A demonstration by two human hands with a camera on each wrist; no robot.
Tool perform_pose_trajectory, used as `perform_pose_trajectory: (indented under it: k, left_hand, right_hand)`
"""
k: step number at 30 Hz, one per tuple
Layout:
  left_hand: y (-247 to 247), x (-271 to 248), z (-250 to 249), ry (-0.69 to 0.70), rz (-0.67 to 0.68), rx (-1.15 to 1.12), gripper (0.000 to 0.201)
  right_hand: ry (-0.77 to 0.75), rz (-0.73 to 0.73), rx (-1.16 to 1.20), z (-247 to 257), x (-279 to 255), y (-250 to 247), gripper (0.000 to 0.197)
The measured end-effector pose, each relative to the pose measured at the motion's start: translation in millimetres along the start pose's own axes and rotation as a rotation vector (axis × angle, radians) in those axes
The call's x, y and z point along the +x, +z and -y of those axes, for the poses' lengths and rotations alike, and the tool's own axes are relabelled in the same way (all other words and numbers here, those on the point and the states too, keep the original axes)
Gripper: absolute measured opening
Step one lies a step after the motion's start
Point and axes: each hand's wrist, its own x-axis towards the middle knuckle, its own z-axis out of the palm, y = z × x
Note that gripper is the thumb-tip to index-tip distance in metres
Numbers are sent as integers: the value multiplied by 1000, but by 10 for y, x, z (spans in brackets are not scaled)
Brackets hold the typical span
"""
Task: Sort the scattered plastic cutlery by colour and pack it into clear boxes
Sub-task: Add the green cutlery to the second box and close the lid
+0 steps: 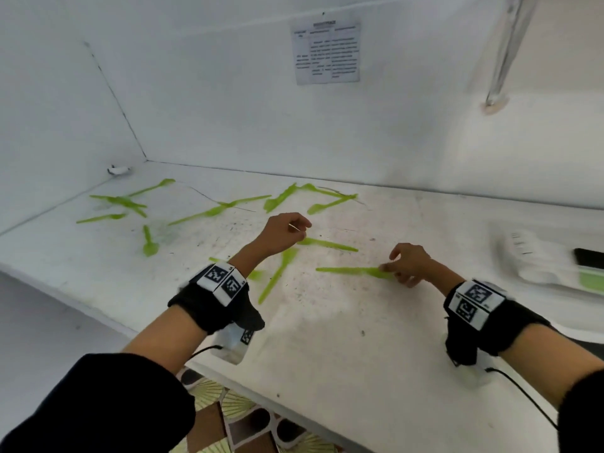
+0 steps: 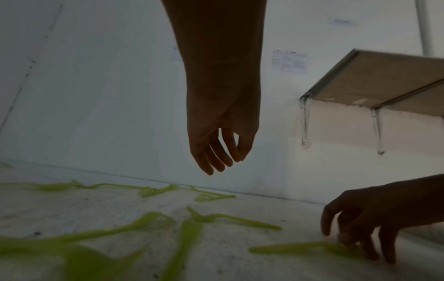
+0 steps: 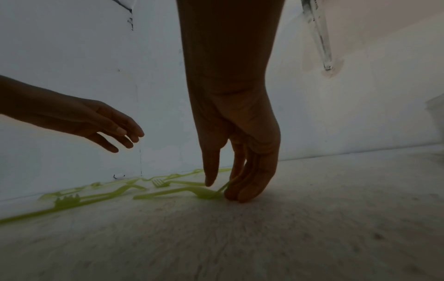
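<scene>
Our right hand [image 1: 410,263] pinching green fork [image 1: 353,271] frame centre-right; our left hand [image 1: 284,235] relaxed, empty, hovering above counter [image 1: 327,322].

Black sleeves [image 1: 98,397] pushed up, black wrist straps [image 1: 209,305], white blocks with square black-and-white markers [image 1: 220,278], thin black cables [image 1: 523,395]

our left hand [image 2: 222,136] hangs above the white counter [image 2: 240,256], fingers loose, holding nothing. green cutlery [image 2: 149,224] lies scattered below. our right hand [image 2: 367,218] touches one green piece [image 2: 295,249].
</scene>
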Motion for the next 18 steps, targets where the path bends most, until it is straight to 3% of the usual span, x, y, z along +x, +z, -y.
perform_pose_trajectory:
  k: [5,8,11,15,17,18]
  left_hand:
    - [-13,237,280,-100,110,197,27]
    - [116,265,424,-186,236,331,43]
    - [247,283,513,-188,277,415,52]
    - [343,334,581,-169,323,481,38]
    - [355,385,621,-150,318,463,3]
    - [359,442,673,-145,292,426,20]
  right_hand:
    - [-43,26,162,47,217,-99,22]
    - [-101,-3,393,165,265,-266,20]
    - [-196,-90,531,376,288,-397,22]
    - [-312,-193,669,737,291,-434,15]
    - [-357,-228,711,910,306,-396,3]
    - [-381,-244,723,986,333,-355,8]
